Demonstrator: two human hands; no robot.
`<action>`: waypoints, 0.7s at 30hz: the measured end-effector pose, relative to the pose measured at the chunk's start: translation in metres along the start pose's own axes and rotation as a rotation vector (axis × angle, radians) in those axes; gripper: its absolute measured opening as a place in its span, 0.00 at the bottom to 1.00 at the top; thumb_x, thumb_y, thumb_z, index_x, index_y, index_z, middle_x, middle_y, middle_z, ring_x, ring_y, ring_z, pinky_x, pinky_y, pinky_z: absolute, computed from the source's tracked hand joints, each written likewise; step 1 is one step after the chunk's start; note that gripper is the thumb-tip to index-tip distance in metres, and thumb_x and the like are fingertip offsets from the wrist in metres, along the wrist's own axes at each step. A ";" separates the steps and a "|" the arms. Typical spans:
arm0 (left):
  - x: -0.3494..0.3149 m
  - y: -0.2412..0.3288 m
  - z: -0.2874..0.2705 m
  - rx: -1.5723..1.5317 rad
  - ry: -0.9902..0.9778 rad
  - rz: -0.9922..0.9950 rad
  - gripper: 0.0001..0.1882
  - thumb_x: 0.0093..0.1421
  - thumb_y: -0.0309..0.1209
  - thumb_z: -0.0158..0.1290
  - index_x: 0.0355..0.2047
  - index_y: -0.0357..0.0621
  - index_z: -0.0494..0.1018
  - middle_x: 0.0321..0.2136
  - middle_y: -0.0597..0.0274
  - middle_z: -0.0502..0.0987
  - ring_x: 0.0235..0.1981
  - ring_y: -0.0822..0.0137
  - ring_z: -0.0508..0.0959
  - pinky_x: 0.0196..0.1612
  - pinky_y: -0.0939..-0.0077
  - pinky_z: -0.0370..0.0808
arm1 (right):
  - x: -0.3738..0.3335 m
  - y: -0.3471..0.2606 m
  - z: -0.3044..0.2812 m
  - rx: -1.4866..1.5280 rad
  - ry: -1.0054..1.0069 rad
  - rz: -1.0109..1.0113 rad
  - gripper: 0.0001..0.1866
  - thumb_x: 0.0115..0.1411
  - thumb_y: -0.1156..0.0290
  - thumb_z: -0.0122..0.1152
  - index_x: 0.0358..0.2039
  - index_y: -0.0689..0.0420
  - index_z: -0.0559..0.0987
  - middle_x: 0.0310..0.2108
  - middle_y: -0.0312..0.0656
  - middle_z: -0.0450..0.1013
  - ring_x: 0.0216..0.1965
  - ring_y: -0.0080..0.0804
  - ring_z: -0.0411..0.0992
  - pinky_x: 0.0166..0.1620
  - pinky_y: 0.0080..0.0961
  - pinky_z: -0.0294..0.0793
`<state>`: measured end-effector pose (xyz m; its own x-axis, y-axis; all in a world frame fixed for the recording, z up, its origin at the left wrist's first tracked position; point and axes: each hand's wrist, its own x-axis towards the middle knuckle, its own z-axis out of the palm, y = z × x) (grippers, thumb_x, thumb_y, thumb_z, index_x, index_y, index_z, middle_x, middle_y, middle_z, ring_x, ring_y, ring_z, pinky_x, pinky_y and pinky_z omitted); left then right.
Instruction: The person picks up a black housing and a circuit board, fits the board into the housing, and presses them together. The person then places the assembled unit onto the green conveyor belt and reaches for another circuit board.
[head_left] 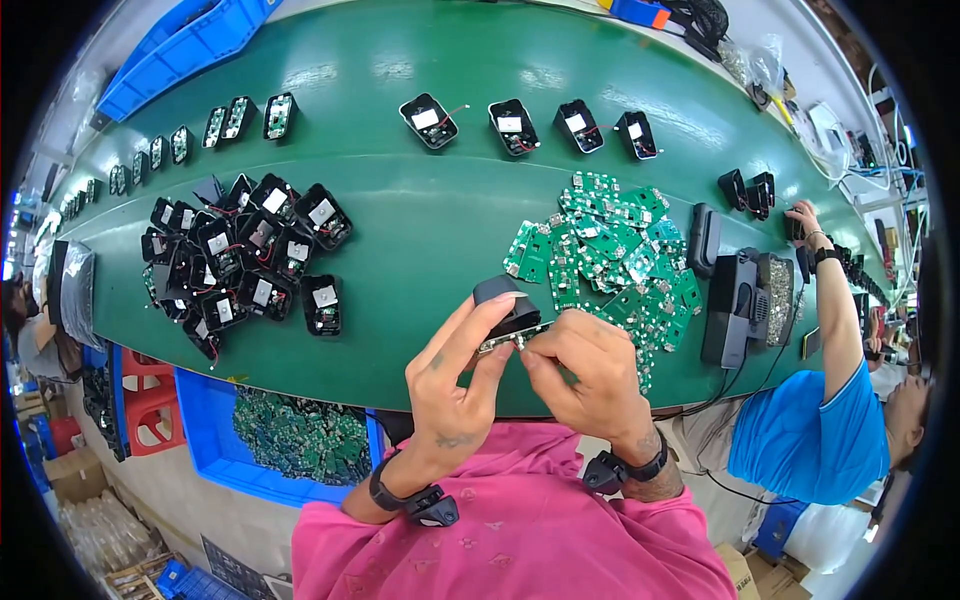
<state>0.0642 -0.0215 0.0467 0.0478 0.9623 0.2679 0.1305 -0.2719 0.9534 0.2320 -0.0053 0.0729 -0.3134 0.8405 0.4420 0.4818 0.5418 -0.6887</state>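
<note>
The person is wearing a pink shirt (510,530) and black wrist straps (380,486) bearing black modules (436,507); tattoos (455,440) are showing nearby.

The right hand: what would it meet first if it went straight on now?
Most likely the small circuit board at the black case in the left hand; exact depth is unclear.

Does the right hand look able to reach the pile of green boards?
Probably yes: the right hand is near the pile of boards, with nothing visible between, though busy at the black case.
</note>
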 end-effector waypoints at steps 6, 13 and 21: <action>-0.001 -0.003 0.000 -0.003 0.000 -0.010 0.20 0.62 0.18 0.57 0.55 0.34 0.73 0.50 0.53 0.76 0.42 0.72 0.78 0.41 0.81 0.77 | 0.001 0.001 -0.001 -0.006 -0.010 0.000 0.07 0.49 0.81 0.66 0.26 0.59 0.76 0.21 0.39 0.69 0.21 0.36 0.69 0.24 0.31 0.65; 0.003 0.000 -0.001 0.099 -0.016 0.024 0.20 0.61 0.18 0.57 0.54 0.37 0.74 0.50 0.47 0.77 0.44 0.65 0.80 0.43 0.77 0.79 | 0.004 0.003 -0.002 -0.033 -0.084 0.006 0.06 0.50 0.81 0.66 0.27 0.61 0.76 0.22 0.41 0.69 0.23 0.39 0.70 0.26 0.34 0.67; 0.008 -0.005 0.005 0.342 0.022 0.185 0.23 0.59 0.16 0.54 0.54 0.45 0.76 0.46 0.38 0.76 0.36 0.46 0.82 0.36 0.66 0.80 | 0.008 0.007 0.003 -0.082 -0.155 0.020 0.04 0.54 0.81 0.63 0.29 0.62 0.76 0.25 0.44 0.70 0.26 0.44 0.71 0.29 0.37 0.70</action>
<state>0.0686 -0.0124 0.0431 0.0805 0.8956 0.4375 0.4446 -0.4251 0.7884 0.2301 0.0056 0.0699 -0.4224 0.8442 0.3300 0.5528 0.5284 -0.6443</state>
